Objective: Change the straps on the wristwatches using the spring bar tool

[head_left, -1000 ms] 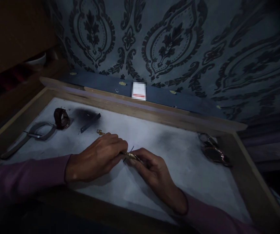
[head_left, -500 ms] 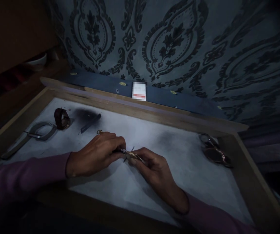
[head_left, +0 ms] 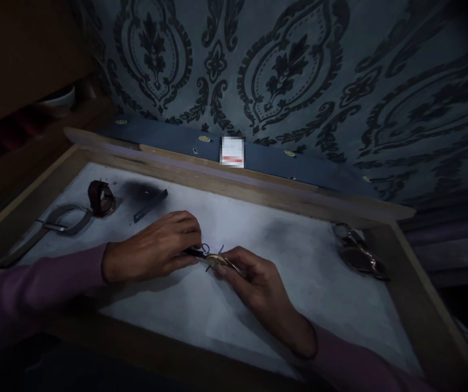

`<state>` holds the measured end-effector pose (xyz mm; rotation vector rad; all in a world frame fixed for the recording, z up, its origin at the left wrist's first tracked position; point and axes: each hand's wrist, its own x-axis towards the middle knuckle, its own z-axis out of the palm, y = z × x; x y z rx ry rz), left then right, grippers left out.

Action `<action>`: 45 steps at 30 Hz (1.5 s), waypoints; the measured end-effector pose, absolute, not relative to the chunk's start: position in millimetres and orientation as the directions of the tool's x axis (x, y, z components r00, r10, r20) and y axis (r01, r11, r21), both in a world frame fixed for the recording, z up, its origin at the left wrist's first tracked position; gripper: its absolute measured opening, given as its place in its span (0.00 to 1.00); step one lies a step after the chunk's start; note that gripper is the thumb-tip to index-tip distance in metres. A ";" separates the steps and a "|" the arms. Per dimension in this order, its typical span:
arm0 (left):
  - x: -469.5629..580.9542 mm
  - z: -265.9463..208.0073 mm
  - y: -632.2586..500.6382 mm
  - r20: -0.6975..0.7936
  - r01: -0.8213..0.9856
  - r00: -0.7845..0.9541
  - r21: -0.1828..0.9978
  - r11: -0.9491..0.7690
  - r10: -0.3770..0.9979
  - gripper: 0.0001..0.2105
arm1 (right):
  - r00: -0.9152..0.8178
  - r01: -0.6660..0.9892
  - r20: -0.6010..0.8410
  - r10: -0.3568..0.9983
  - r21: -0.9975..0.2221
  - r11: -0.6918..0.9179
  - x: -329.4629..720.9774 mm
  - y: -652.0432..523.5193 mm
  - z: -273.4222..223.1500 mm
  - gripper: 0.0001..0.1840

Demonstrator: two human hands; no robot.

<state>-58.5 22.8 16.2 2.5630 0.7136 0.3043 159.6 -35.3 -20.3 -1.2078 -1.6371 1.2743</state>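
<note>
Over the white drawer bottom, my right hand [head_left: 260, 283] grips a gold-cased wristwatch [head_left: 216, 260] between thumb and fingers. A thin, pale, shiny edge runs from the case into that hand; I cannot make out what it is. My left hand [head_left: 158, 242], to the left, has its fingers closed on a dark strap [head_left: 195, 252] that reaches the watch case. Most of the strap is hidden under the left fingers. Beside the case, small dark curved lines lie on the white surface, perhaps markings or thread.
At the left lie a brown-strapped watch [head_left: 101, 198], a coiled grey strap [head_left: 68, 219] and a flat dark strip [head_left: 150, 206]. Sunglasses [head_left: 362, 260] lie near the right wall. Wooden drawer walls [head_left: 425, 294] surround everything. A small white card [head_left: 232, 151] stands behind the back edge.
My left hand has drawn slightly to the left and up, showing more of the dark strap. A gold piece beyond that hand is now hidden. The right hand stays nearly still.
</note>
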 end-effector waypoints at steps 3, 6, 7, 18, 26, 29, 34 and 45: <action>-60.5 14.9 23.3 0.082 0.419 0.854 0.477 -0.773 0.513 0.09 | -0.289 0.235 -0.020 0.957 -0.971 0.051 159.5 -35.2 -20.2 0.05; -59.8 11.7 19.7 0.091 0.432 0.855 0.419 -0.798 0.511 0.11 | -0.290 0.241 -0.021 0.957 -0.969 0.052 159.7 -35.7 -21.0 0.06; -59.1 10.5 18.1 0.093 0.444 0.851 0.396 -0.803 0.517 0.11 | -0.290 0.242 -0.015 0.957 -0.969 0.058 159.8 -36.0 -21.6 0.06; -54.2 0.1 10.7 0.168 0.530 0.785 0.316 -0.787 0.596 0.10 | -0.305 0.267 0.014 0.952 -0.958 0.100 159.8 -36.5 -19.5 0.06; -48.5 0.3 5.6 0.296 0.463 0.804 0.231 -0.856 0.515 0.15 | -0.316 0.259 0.029 0.948 -0.959 0.115 158.9 -37.1 -20.3 0.05; -49.3 1.4 6.8 0.276 0.484 0.797 0.242 -0.841 0.537 0.16 | -0.308 0.257 0.038 0.951 -0.959 0.122 159.0 -36.3 -20.5 0.05; -50.5 1.0 6.3 0.282 0.476 0.809 0.201 -0.856 0.516 0.15 | -0.306 0.262 0.062 0.950 -0.954 0.147 158.9 -36.4 -20.4 0.04; -50.4 -1.8 6.1 0.241 0.484 0.791 0.316 -0.816 0.562 0.11 | -0.311 0.264 0.059 0.949 -0.954 0.146 159.4 -37.3 -20.4 0.04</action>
